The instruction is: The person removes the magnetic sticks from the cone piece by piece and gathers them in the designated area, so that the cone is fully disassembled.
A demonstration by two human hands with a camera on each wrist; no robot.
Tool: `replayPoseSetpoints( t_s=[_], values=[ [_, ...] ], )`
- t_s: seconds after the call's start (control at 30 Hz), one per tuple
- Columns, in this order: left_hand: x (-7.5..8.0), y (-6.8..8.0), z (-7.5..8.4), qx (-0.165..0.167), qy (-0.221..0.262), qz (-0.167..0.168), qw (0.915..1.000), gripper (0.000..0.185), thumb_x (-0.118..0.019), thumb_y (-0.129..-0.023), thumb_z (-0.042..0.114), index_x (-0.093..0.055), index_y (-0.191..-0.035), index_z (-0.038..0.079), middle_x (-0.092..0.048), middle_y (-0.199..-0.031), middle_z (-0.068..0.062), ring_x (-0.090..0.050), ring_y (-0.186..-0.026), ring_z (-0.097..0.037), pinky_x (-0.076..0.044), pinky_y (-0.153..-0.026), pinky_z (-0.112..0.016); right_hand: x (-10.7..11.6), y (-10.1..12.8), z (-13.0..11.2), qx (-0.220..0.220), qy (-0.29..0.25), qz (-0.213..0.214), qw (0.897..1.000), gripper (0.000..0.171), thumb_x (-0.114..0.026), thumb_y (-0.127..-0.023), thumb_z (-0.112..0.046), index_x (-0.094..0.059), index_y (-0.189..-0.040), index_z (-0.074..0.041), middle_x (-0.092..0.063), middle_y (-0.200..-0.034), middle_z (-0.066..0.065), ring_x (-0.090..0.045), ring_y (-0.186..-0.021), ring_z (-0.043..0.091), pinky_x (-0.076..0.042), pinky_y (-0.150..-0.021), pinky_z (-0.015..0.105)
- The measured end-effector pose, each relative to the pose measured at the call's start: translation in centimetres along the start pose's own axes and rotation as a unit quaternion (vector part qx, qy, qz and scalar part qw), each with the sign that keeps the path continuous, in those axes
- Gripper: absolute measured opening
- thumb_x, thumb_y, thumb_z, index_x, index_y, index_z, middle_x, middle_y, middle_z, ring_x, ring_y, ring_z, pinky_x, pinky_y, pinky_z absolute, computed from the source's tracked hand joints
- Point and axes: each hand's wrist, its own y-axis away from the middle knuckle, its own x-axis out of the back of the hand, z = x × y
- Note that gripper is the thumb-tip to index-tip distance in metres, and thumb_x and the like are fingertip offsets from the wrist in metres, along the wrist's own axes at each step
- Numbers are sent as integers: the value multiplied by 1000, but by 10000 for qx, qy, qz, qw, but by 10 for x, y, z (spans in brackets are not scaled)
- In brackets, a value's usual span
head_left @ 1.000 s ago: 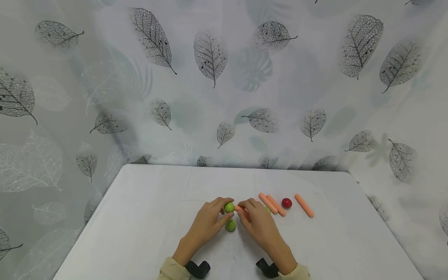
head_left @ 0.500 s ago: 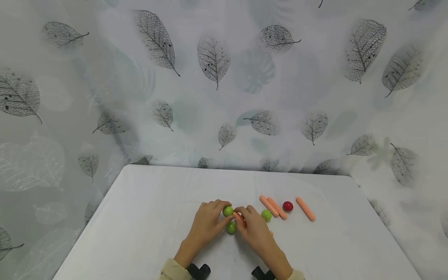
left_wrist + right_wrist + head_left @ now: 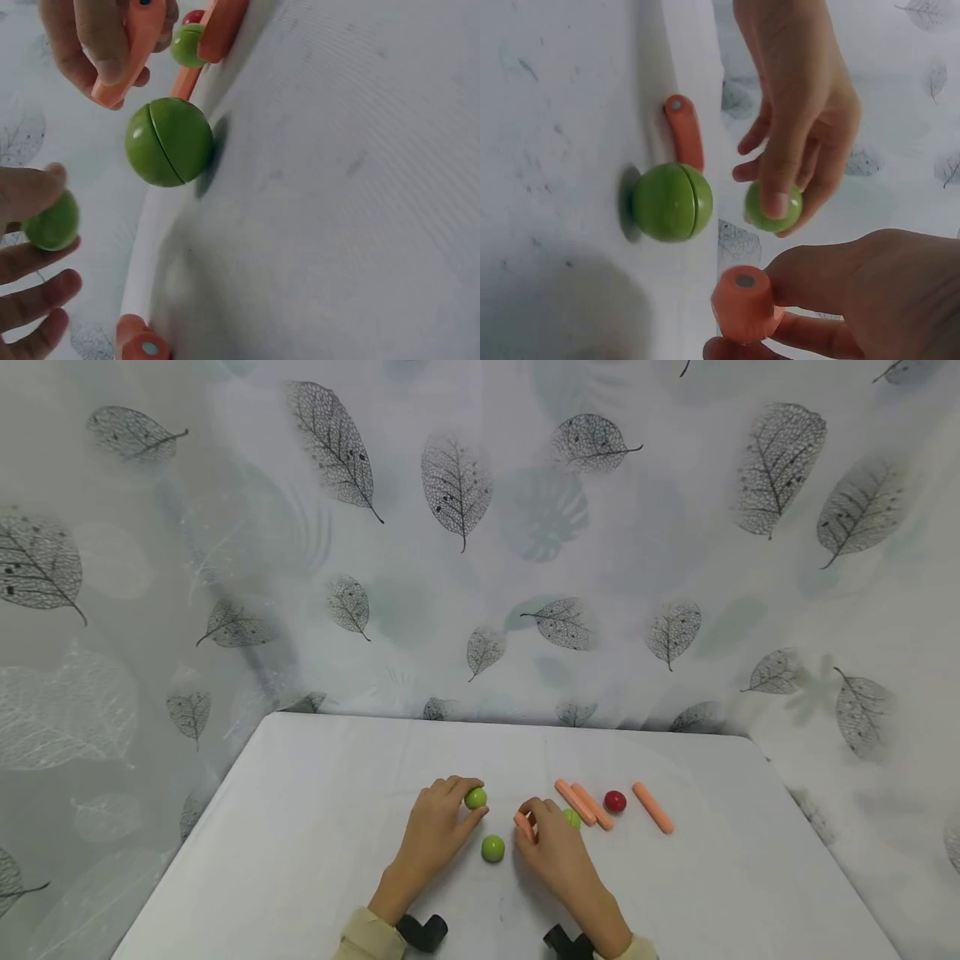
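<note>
Between thumb and fingers, my left hand point(image 3: 435, 827) pinches a green ball point(image 3: 476, 798) above the white table. My right hand point(image 3: 551, 843) grips a short orange magnetic stick point(image 3: 525, 827); a grey metal disc shows on its end point(image 3: 745, 282) in the right wrist view. The held ball and stick are apart. A second green ball point(image 3: 492, 848), with a seam around it in the left wrist view, sits on the table between the hands. Just past the right hand lies a third green ball point(image 3: 572, 817), partly hidden by the fingers.
Two orange sticks point(image 3: 575, 802) lie side by side right of the hands, followed by a red ball point(image 3: 615, 802) and another orange stick point(image 3: 652, 807). The right wrist view also shows an orange stick point(image 3: 685, 135) behind the green ball. A leaf-patterned curtain point(image 3: 480, 568) hangs behind the table.
The hands have drawn apart: the left, with its green ball, moved left and slightly away, the right a little to the right. The held stick's tip, earlier at the ball, is now separate from it.
</note>
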Motion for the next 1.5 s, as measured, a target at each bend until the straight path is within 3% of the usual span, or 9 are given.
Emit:
replayPoseSetpoints(
  t_s=[0.23, 0.4, 0.57, 0.8, 1.13, 1.33, 1.5],
  values=[
    [-8, -10, -2, 342, 759, -947, 9920, 33, -84, -87, 13, -74, -118, 13, -76, -111, -4, -65, -97, -21, -56, -86, -38, 0, -8, 10, 129, 21, 120, 9998, 13, -76, -93, -14, -67, -99, -8, -63, -81, 0, -54, -67, 7, -45, -56, 21],
    [-16, -16, -9, 334, 844, -1253, 9879, 33, -83, -85, 6, -75, -116, 10, -77, -111, -7, -67, -99, -25, -56, -87, -39, -8, -11, 12, 339, 246, 262, 9988, 14, -74, -94, -13, -67, -104, -6, -57, -74, -1, -48, -62, 5, -41, -54, 20],
    [-20, -17, -13, 1, 735, -1339, 9883, 34, -84, -84, 8, -75, -117, 11, -76, -114, -6, -71, -104, -25, -55, -89, -45, -13, -11, 12, 281, 673, 239, 9970, 10, -74, -95, -15, -70, -101, -9, -52, -75, -1, -44, -62, 8, -37, -52, 21],
    [-23, -12, -16, -266, 626, -1451, 9871, 38, -85, -85, 13, -75, -121, 15, -76, -117, 0, -72, -108, -19, -52, -90, -44, -24, -9, 19, 273, 1492, 73, 9884, 16, -77, -93, -26, -70, -100, -12, -58, -77, -3, -48, -67, 10, -39, -55, 25],
    [-23, -11, -24, -481, 702, -1734, 9812, 49, -84, -86, 15, -70, -132, 22, -73, -123, 3, -70, -113, -19, -52, -93, -47, -29, -10, 19, 549, 1912, 268, 9796, 18, -78, -92, -28, -69, -90, -13, -63, -76, -1, -53, -68, 15, -44, -58, 31],
    [-16, -11, -23, -530, 611, -1686, 9824, 57, -85, -86, 17, -66, -139, 22, -71, -126, 1, -70, -114, -21, -53, -92, -47, -19, -10, 17, 436, 1639, 209, 9853, 13, -73, -96, -25, -72, -98, -12, -68, -84, 0, -59, -73, 16, -50, -63, 33],
    [10, -11, -30, -580, 495, -1461, 9863, 55, -85, -86, 18, -67, -137, 20, -72, -128, 3, -70, -116, -19, -53, -95, -47, 8, -5, 29, 217, 857, 148, 9960, 8, -69, -99, -19, -74, -104, -16, -69, -91, -6, -58, -78, 7, -49, -65, 26]
  ],
)
